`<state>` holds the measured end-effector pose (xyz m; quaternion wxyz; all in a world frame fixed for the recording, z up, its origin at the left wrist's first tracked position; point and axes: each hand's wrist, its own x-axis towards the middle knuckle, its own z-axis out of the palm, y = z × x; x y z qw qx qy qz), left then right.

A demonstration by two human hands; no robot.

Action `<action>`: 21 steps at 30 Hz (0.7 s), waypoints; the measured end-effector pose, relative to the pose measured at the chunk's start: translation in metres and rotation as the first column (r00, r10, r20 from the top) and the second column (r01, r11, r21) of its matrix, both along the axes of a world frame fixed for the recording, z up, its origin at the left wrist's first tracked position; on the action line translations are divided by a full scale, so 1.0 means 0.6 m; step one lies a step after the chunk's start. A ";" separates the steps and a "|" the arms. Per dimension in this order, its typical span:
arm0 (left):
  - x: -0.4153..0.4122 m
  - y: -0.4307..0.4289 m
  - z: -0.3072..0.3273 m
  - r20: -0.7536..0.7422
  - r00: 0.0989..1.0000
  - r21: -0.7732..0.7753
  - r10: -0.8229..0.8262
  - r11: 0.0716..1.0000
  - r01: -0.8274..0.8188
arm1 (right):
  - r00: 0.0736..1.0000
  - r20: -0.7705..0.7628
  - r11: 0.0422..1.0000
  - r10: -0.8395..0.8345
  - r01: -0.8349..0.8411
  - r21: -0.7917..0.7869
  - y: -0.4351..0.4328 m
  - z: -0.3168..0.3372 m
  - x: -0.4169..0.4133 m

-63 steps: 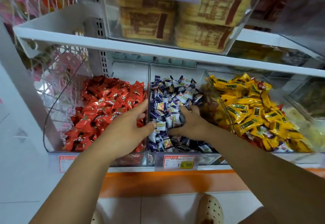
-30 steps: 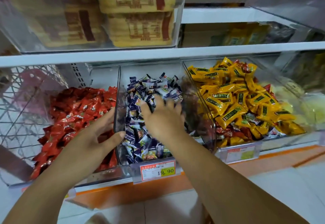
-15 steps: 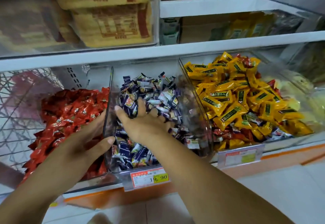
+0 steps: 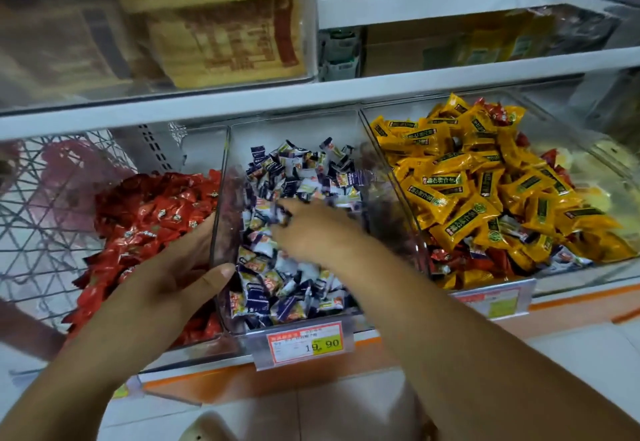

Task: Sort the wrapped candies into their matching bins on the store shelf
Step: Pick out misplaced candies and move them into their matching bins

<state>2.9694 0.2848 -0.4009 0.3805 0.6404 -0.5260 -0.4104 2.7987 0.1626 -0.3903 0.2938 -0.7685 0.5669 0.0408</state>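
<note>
Three clear bins sit side by side on the shelf. Red candies [image 4: 156, 218] fill the left one, purple-and-white candies [image 4: 304, 170] the middle bin [image 4: 294, 121], and yellow candies [image 4: 467, 170] the right one. A few red candies [image 4: 491, 113] lie among the yellow ones. My left hand [image 4: 173, 267] grips the middle bin's left wall, thumb inside and fingers outside against the red candies. My right hand [image 4: 311, 229] lies on the purple-and-white pile, blurred by motion, so its fingers cannot be read.
A price tag [image 4: 306, 342] reading 19.90 hangs on the middle bin's front. The white upper shelf [image 4: 346, 90] overhangs the bins and carries boxed goods. A wire basket [image 4: 45, 198] stands at the left. White floor tiles lie below.
My right hand has swept a little to the right and farther back over the purple-and-white candies and is now blurred. My left hand has kept its hold on the bin wall.
</note>
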 end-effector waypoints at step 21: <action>-0.016 0.007 0.024 0.088 0.996 -0.084 -0.026 0.996 0.034 | 0.634 -0.587 0.699 0.504 -0.698 -0.154 -0.050 0.081 -0.030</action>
